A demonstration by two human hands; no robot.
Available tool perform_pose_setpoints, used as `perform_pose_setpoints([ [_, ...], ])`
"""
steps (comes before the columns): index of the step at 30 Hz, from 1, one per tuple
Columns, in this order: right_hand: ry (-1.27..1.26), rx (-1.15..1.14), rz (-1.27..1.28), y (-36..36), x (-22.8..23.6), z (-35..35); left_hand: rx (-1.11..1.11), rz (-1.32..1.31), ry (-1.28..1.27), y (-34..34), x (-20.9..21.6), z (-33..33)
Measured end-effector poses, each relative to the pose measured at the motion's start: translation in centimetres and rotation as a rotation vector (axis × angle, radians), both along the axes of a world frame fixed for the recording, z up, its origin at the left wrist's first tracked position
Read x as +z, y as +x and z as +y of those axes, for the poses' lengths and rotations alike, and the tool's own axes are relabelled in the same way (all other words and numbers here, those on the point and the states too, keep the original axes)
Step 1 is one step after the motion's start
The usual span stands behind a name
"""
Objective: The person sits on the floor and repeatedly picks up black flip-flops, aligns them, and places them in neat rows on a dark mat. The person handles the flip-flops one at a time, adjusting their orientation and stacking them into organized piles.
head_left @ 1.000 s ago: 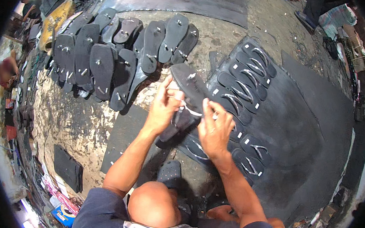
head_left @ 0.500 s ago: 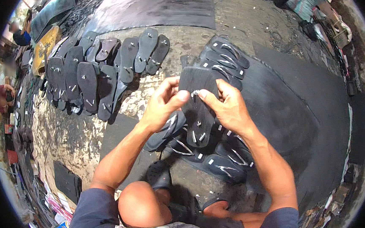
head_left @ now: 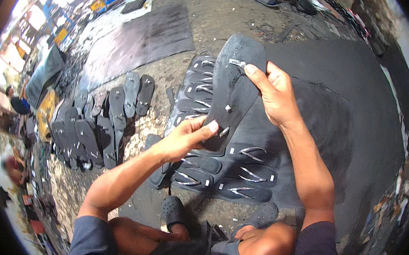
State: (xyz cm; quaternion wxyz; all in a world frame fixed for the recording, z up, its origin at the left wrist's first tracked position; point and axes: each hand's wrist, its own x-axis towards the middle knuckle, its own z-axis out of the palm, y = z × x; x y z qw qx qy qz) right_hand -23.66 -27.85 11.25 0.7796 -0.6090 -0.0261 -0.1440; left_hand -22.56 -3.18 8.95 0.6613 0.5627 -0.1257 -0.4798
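A black flip-flop [head_left: 233, 89] is held up in front of me, its flat underside toward me. Strap ends poke through that face at a few spots, with pale bits on them. My right hand [head_left: 280, 95] grips its right edge, thumb pressed by the upper strap end. Closed on the lower end is my left hand [head_left: 185, 138], thumb on the face and fingers behind. Below and behind it, several finished-looking black flip-flops with silver-marked straps [head_left: 245, 192] lie in rows on a dark sheet, right side up.
To the left, a cluster of dark soles with strap ends sticking up [head_left: 90, 138] stands on the stained floor. A large black sheet [head_left: 317, 135] covers the right side; another dark sheet [head_left: 139, 42] lies farther off. My clog-shod feet [head_left: 175, 210] are close in front.
The flip-flop is raised and tilted, its upper end now leaning right. My right hand has moved up along its edge; my left has shifted down to its lower end. The view has shifted too.
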Motion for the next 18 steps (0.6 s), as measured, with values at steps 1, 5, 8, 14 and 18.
perform_pose_setpoints([
  [1, 0.004, -0.049, -0.011, -0.3, -0.4, -0.7, -0.015, -0.089, 0.0, 0.2, 0.3, -0.9],
  [5, -0.222, -0.55, 0.007, -2.9, -3.3, -1.0, 0.05, -0.276, 0.019, 0.2, 0.4, -3.9],
  [8, -0.72, -0.491, -0.239, -4.9, -1.1, 0.3, 0.091, -0.383, 0.045, -0.2, 0.5, -5.3],
  [14, -0.573, -0.609, -0.174, -5.2, -2.8, -1.1, 0.167, -0.433, 0.027, -0.4, -1.7, -6.1],
  [18, -0.07, -0.259, -0.069, -8.6, -7.1, -0.2, 0.267, -0.382, 0.053, 2.4, -4.0, -4.4],
])
